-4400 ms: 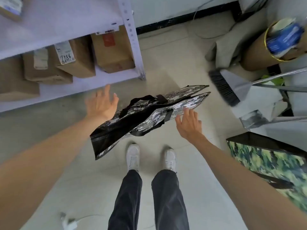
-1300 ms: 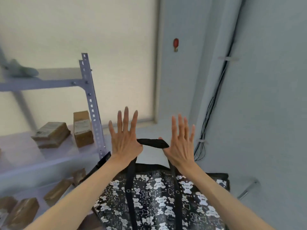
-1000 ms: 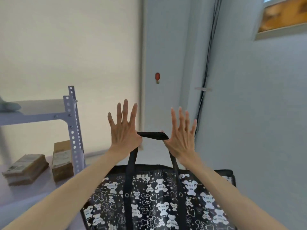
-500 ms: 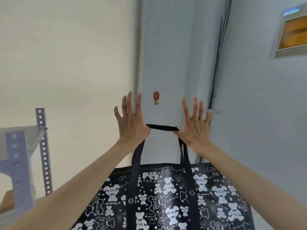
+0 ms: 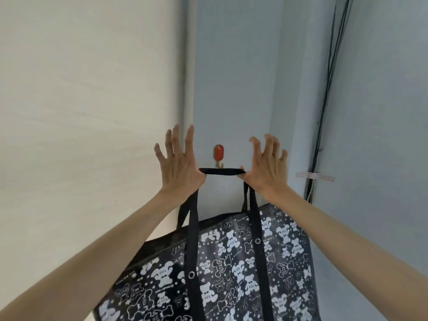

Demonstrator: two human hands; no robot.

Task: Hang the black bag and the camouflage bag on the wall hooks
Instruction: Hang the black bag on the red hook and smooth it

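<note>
Overhead, both hands [image 5: 221,167] pinching the black bag's [image 5: 231,269] strap [image 5: 221,171] taut beneath the red hook [image 5: 218,155].

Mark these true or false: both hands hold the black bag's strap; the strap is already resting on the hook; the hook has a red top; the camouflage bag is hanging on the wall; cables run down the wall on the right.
1. Both hands hold the strap: true. The left hand and right hand stretch the strap of the black bag between them.
2. Strap rests on the hook: cannot be confirmed; it crosses the tip of the hook, with both hands pinching it.
3. Red top: true.
4. Camouflage bag hanging: false; none is in view.
5. Cables on the right: true.
</note>
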